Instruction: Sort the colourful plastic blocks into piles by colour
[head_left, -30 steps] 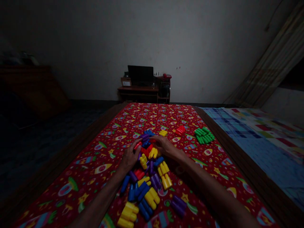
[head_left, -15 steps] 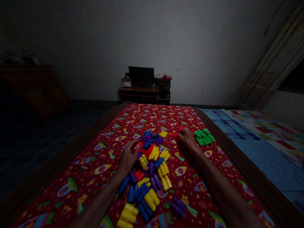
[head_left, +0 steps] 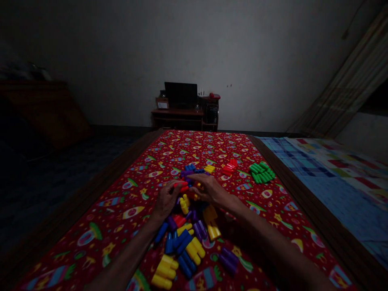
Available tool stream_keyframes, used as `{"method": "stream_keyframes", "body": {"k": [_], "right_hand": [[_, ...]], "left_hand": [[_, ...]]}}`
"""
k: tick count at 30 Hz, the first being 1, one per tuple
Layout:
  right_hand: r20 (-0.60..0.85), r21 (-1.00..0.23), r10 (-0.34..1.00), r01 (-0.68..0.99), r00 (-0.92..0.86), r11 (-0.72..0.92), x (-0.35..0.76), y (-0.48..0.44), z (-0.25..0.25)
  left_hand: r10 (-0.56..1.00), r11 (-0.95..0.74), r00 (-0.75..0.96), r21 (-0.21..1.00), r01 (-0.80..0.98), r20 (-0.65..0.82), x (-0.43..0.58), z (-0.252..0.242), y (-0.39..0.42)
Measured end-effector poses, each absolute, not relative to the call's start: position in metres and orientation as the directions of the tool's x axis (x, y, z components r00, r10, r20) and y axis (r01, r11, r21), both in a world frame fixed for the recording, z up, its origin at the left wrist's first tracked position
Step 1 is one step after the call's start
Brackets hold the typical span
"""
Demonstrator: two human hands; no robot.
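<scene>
My left hand (head_left: 167, 197) is closed around a red toy building block (head_left: 181, 185) at the left edge of a mixed pile. Over the same pile reaches my right hand (head_left: 209, 188), fingers stretched toward that red block and thumb apart from them; I see nothing held in it. Beneath and in front of the hands lie yellow blocks (head_left: 165, 271), blue blocks (head_left: 186, 263) and purple blocks (head_left: 200, 230), with another red block (head_left: 179, 220) among them. My right hand hides part of the pile.
Red blocks (head_left: 230, 167) lie grouped beyond my right hand, and green blocks (head_left: 262, 173) sit together farther right. A purple block (head_left: 228, 260) is apart near the front. Everything rests on a red patterned cloth (head_left: 121, 234). A desk with a monitor (head_left: 181, 95) stands by the wall.
My right hand has let go of red blocks beside the green group and moved left over the pile. My left hand has shifted slightly right, with the red block lifted a little.
</scene>
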State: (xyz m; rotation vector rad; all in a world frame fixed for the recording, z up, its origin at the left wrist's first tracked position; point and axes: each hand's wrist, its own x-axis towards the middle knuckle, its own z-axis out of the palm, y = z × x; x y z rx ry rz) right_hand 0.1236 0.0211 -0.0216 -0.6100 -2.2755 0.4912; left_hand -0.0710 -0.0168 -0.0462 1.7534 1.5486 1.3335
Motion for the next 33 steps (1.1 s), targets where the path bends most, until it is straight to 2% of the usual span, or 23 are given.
{"method": "stream_keyframes", "body": {"k": [2, 5, 8, 11, 13, 16, 19, 21, 24, 28, 30, 33], "right_hand": [[0.536, -0.469, 0.528, 0.287, -0.659, 0.835, 0.114, 0.014, -0.027], [0.54, -0.454, 0.57, 0.356, -0.619, 0.817, 0.113, 0.014, -0.032], [0.532, -0.503, 0.656, 0.423, -0.536, 0.754, 0.125, 0.027, -0.027], [0.499, -0.522, 0.778, 0.584, -0.383, 0.622, 0.151, 0.045, -0.017], [0.482, -0.445, 0.83, 0.737, -0.282, 0.509, 0.171, 0.056, -0.013], [0.431, -0.269, 0.882, 0.906, -0.189, 0.326, 0.197, 0.068, -0.016], [0.354, -0.154, 0.925, 0.967, -0.139, 0.204, 0.208, 0.071, -0.024], [0.335, -0.114, 0.933, 0.977, -0.133, 0.18, 0.21, 0.071, -0.028], [0.385, -0.125, 0.912, 0.971, -0.141, 0.202, 0.206, 0.07, -0.026], [0.45, -0.214, 0.869, 0.92, -0.204, 0.327, 0.191, 0.062, -0.014], [0.456, -0.289, 0.842, 0.847, -0.288, 0.446, 0.177, 0.053, -0.01], [0.498, -0.402, 0.744, 0.641, -0.446, 0.654, 0.153, 0.036, -0.009]], "left_hand": [[0.938, -0.279, -0.047, 0.832, 0.48, 0.342, -0.069, -0.047, -0.018], [0.948, -0.267, -0.025, 0.835, 0.482, 0.318, -0.068, -0.049, -0.018], [0.932, -0.279, -0.058, 0.812, 0.513, 0.357, -0.07, -0.054, -0.014], [0.887, -0.261, -0.16, 0.757, 0.599, 0.433, -0.075, -0.061, -0.007], [0.872, -0.214, -0.207, 0.726, 0.654, 0.443, -0.077, -0.068, -0.002], [0.901, -0.201, -0.144, 0.689, 0.696, 0.408, -0.079, -0.075, 0.003], [0.922, -0.238, -0.047, 0.655, 0.717, 0.385, -0.081, -0.075, 0.004], [0.934, -0.236, -0.021, 0.658, 0.715, 0.357, -0.082, -0.072, 0.005], [0.954, -0.197, -0.041, 0.725, 0.66, 0.297, -0.083, -0.066, 0.005], [0.956, -0.13, -0.151, 0.827, 0.547, 0.25, -0.083, -0.063, 0.001], [0.942, -0.109, -0.22, 0.852, 0.511, 0.252, -0.082, -0.061, -0.002], [0.92, -0.166, -0.251, 0.88, 0.445, 0.3, -0.079, -0.057, -0.007]]}}
